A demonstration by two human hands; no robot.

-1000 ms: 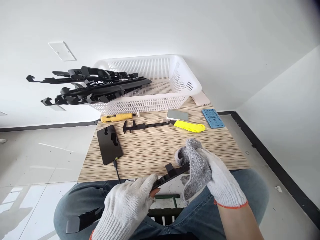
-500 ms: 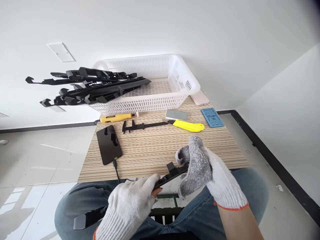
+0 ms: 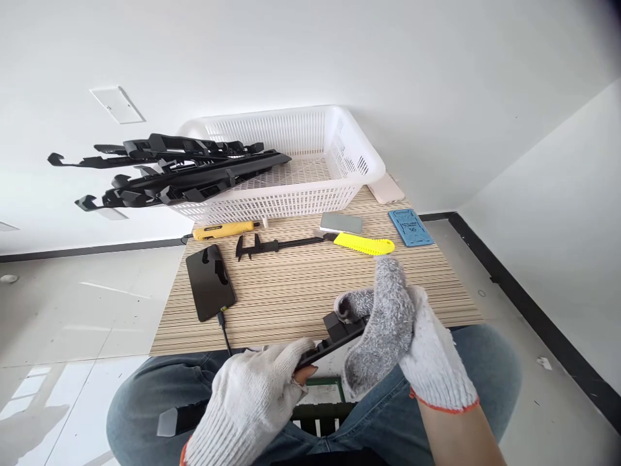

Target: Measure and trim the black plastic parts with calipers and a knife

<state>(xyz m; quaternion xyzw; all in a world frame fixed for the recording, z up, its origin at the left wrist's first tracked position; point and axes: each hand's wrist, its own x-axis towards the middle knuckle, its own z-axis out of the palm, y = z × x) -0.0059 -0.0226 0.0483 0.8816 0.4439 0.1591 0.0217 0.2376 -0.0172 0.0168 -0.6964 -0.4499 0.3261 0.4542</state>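
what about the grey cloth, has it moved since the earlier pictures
Yes: the top of the grey cloth has moved up and slightly right in view, toward the yellow cutter.

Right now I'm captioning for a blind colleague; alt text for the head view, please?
A gloved left hand grips a long black part while the gloved right hand holds a gray cloth against it. Beyond them, a striped table bears a phone, caliper and yellow cutter, and black pieces jut from a white basket.
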